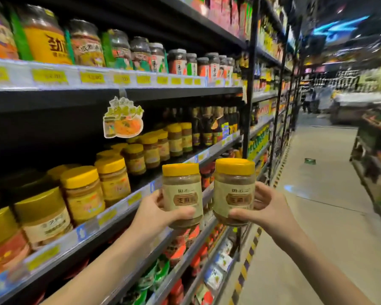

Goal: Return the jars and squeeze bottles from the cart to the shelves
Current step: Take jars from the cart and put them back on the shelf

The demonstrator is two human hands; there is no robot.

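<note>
Head: two yellow-lidded, blurry-labelled jars (182, 195)

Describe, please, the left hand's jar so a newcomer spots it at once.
Find the shelf of yellow-lidded jars on the aisle's left. Before its edge, two matching beige-labelled jars are held up. Yours is the jar in the left hand, nearer the shelf and slightly lower than its twin in the right hand.

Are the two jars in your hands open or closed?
Closed. The left jar and the right jar each wear a yellow lid flat on top.
</note>
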